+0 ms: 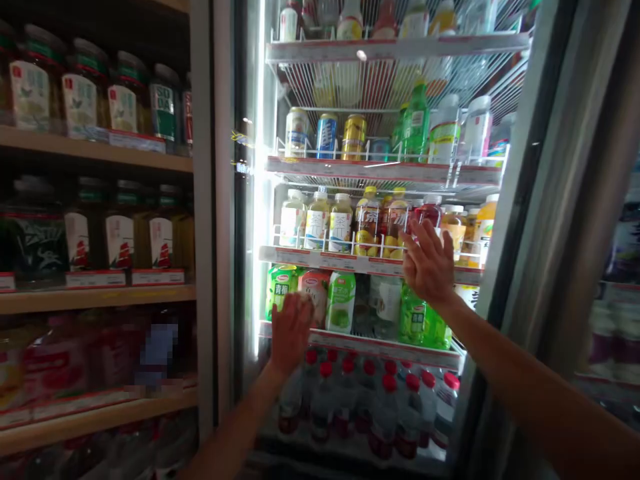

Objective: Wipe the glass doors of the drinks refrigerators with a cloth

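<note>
Lit cooler [224, 233], nothing gripped yet

Drinks [318, 220] line its shelves [340, 51]; the left hand [291, 333], loosely open, hangs before a reddish container [313, 285]; the right hand [427, 261], spread wide, hovers by a dark-red bottle [431, 209]; neither, from here, holds anything; the reach looks made, the grasp left.

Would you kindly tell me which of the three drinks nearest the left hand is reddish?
The middle one: the reddish drink, standing between the green drink and the white-and-green drink.
</note>
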